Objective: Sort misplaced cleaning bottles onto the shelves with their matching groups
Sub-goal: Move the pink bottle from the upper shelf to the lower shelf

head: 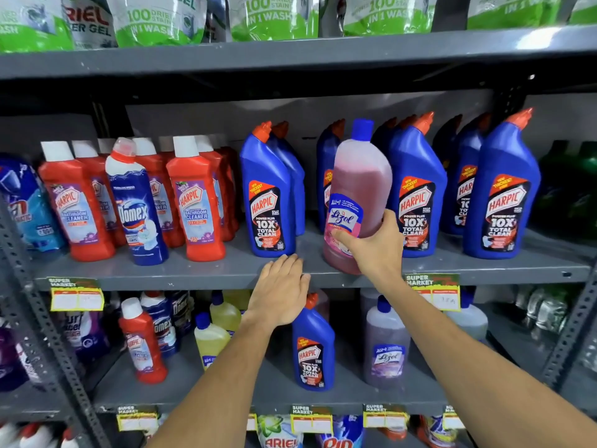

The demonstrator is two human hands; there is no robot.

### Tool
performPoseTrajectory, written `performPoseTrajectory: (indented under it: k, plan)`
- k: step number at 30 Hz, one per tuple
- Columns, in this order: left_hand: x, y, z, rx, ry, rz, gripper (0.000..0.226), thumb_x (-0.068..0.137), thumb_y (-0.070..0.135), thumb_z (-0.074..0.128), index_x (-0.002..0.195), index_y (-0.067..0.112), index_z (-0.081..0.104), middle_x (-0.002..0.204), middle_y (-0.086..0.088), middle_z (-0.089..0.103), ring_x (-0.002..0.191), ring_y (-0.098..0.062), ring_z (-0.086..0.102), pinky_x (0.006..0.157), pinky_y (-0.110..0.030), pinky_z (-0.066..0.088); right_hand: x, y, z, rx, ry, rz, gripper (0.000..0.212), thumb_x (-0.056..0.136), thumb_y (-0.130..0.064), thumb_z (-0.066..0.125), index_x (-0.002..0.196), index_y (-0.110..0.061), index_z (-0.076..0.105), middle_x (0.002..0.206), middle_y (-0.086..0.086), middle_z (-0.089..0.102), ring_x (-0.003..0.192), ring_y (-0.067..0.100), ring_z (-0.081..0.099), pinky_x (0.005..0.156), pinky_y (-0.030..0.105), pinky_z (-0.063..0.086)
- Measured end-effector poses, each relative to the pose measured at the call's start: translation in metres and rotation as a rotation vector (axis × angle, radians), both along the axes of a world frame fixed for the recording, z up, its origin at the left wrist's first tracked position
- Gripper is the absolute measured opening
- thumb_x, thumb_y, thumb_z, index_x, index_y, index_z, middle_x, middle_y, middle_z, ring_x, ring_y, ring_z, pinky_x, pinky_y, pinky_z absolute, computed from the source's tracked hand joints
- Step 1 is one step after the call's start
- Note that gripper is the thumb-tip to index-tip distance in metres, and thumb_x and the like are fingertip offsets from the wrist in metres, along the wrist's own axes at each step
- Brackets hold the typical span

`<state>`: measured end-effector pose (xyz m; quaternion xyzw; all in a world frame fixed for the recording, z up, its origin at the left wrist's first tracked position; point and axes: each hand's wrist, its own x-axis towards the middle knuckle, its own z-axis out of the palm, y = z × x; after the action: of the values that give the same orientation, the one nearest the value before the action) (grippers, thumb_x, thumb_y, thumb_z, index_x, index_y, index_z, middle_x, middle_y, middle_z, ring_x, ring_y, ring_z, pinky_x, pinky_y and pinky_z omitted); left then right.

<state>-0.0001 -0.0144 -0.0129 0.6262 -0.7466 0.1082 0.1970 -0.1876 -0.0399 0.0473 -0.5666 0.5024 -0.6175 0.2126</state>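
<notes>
My right hand (376,245) grips a pink Lizol bottle (360,176) with a blue cap, tilted at the front edge of the middle shelf (200,270) among blue Harpic bottles (269,202). My left hand (281,292) rests flat on that shelf's edge, fingers apart, holding nothing. A Domex bottle (139,205) stands among red Harpic bathroom cleaners (195,202) on the left. On the lower shelf (274,399) a blue Harpic bottle (313,347) and a red Harpic bottle (142,344) stand among yellow Lizol bottles (211,337) and a purple Lizol bottle (386,347).
Green and white Ariel pouches (155,21) fill the top shelf. Dark green bottles (568,189) stand at the far right of the middle shelf. Grey perforated uprights (35,305) frame the rack. Yellow price tags (77,294) hang on the shelf edges.
</notes>
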Motion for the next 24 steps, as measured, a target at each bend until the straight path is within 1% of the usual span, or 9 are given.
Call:
performPoseTrajectory:
  k: [4, 7, 9, 12, 14, 17, 19, 21, 24]
  plan:
    - [-0.001, -0.001, -0.002, -0.016, -0.011, 0.004, 0.052, 0.103, 0.038, 0.026, 0.148, 0.011, 0.034, 0.155, -0.006, 0.037, 0.145, -0.023, 0.027, 0.119, -0.04, 0.018, -0.011, 0.037, -0.003, -0.06, -0.054, 0.006, 0.08, 0.055, -0.043, 0.095, 0.121, -0.027, 0.054, 0.11, -0.007, 0.071, 0.099, 0.012, 0.069, 0.078, 0.025, 0.058]
    - [0.001, 0.003, -0.006, -0.092, 0.004, -0.009, 0.054, 0.102, 0.037, 0.03, 0.149, 0.009, 0.031, 0.157, -0.009, 0.034, 0.147, -0.026, 0.021, 0.12, -0.042, 0.018, -0.015, 0.061, -0.016, -0.052, -0.045, -0.033, 0.073, 0.052, -0.048, 0.094, 0.113, -0.029, 0.057, 0.104, -0.007, 0.073, 0.096, 0.014, 0.07, 0.079, 0.027, 0.057]
    - [0.002, 0.01, -0.014, -0.175, 0.003, -0.019, 0.057, 0.102, 0.036, 0.033, 0.151, 0.009, 0.026, 0.16, -0.01, 0.026, 0.15, -0.025, 0.012, 0.121, -0.045, 0.017, -0.015, 0.074, -0.029, -0.046, -0.07, -0.057, 0.072, 0.051, -0.048, 0.095, 0.111, -0.026, 0.06, 0.1, -0.009, 0.074, 0.092, 0.013, 0.07, 0.079, 0.027, 0.057]
    - [0.002, 0.029, -0.036, -0.279, 0.019, -0.017, 0.063, 0.101, 0.034, 0.038, 0.154, 0.008, 0.016, 0.163, -0.01, 0.008, 0.151, -0.024, 0.002, 0.122, -0.045, 0.011, -0.015, 0.095, -0.055, -0.034, -0.119, -0.068, 0.07, 0.052, -0.045, 0.096, 0.11, -0.023, 0.064, 0.094, -0.016, 0.072, 0.087, 0.006, 0.07, 0.073, 0.019, 0.054]
    - [0.003, 0.041, -0.059, -0.285, 0.032, 0.011, 0.066, 0.1, 0.036, 0.038, 0.154, 0.007, 0.013, 0.163, -0.011, 0.005, 0.151, -0.026, 0.001, 0.122, -0.046, 0.009, -0.016, 0.105, -0.081, 0.002, -0.137, -0.072, 0.068, 0.051, -0.045, 0.096, 0.108, -0.026, 0.064, 0.092, -0.018, 0.072, 0.086, 0.003, 0.071, 0.074, 0.022, 0.055]
    - [0.01, 0.055, -0.105, -0.206, 0.029, 0.027, 0.066, 0.1, 0.036, 0.037, 0.154, 0.005, 0.013, 0.163, -0.014, 0.006, 0.151, -0.028, 0.002, 0.121, -0.048, 0.011, -0.018, 0.115, -0.126, 0.077, -0.156, -0.077, 0.066, 0.051, -0.038, 0.098, 0.107, -0.028, 0.064, 0.095, -0.015, 0.073, 0.084, -0.002, 0.071, 0.072, 0.015, 0.054]
    - [0.018, 0.061, -0.139, -0.128, 0.029, 0.037, 0.066, 0.1, 0.036, 0.037, 0.153, 0.004, 0.013, 0.163, -0.015, 0.007, 0.151, -0.028, 0.002, 0.121, -0.048, 0.012, -0.017, 0.116, -0.154, 0.139, -0.154, -0.082, 0.067, 0.054, -0.032, 0.099, 0.111, -0.026, 0.065, 0.092, -0.02, 0.073, 0.08, -0.008, 0.069, 0.069, 0.009, 0.052]
    - [0.023, 0.064, -0.172, -0.03, 0.023, 0.034, 0.066, 0.101, 0.038, 0.035, 0.153, 0.004, 0.013, 0.163, -0.014, 0.007, 0.151, -0.028, 0.002, 0.121, -0.048, 0.011, -0.015, 0.114, -0.179, 0.208, -0.141, -0.099, 0.065, 0.056, -0.03, 0.098, 0.11, -0.03, 0.063, 0.089, -0.022, 0.072, 0.078, -0.01, 0.068, 0.067, 0.009, 0.053]
    - [0.027, 0.058, -0.221, 0.165, -0.07, -0.011, 0.067, 0.1, 0.044, 0.03, 0.153, 0.005, 0.016, 0.163, -0.012, 0.01, 0.151, -0.027, 0.006, 0.121, -0.048, 0.016, -0.008, 0.101, -0.212, 0.29, -0.134, -0.127, 0.063, 0.058, -0.026, 0.096, 0.109, -0.032, 0.06, 0.09, -0.02, 0.071, 0.076, -0.015, 0.065, 0.061, 0.003, 0.047]
